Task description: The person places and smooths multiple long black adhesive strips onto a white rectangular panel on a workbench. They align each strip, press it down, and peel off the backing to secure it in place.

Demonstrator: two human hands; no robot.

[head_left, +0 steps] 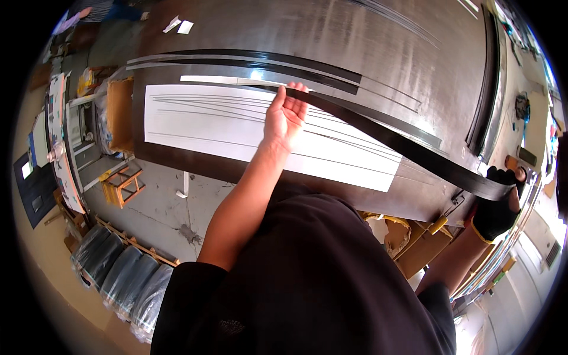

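Observation:
A long black strip (pixel 390 135) runs from above the white sheet (pixel 207 121) out to the lower right, bending as it goes. My right hand (pixel 497 207), in a black glove with a yellow cuff edge, grips the strip's right end beyond the table's edge. Farther left, my bare left hand (pixel 286 118) is turned palm up over the sheet. Its thumb and fingers close around the strip near its left part. Several thin dark lines or strands cross the white sheet; which of the two, I cannot tell.
More black strips (pixel 266 57) lie along the dark table (pixel 331 35), with small white scraps (pixel 185 27) at its far left. On the floor stand a wooden stool (pixel 123 184) and several plastic-wrapped rolls (pixel 121 275). Cardboard boxes (pixel 423 248) sit below the near right edge.

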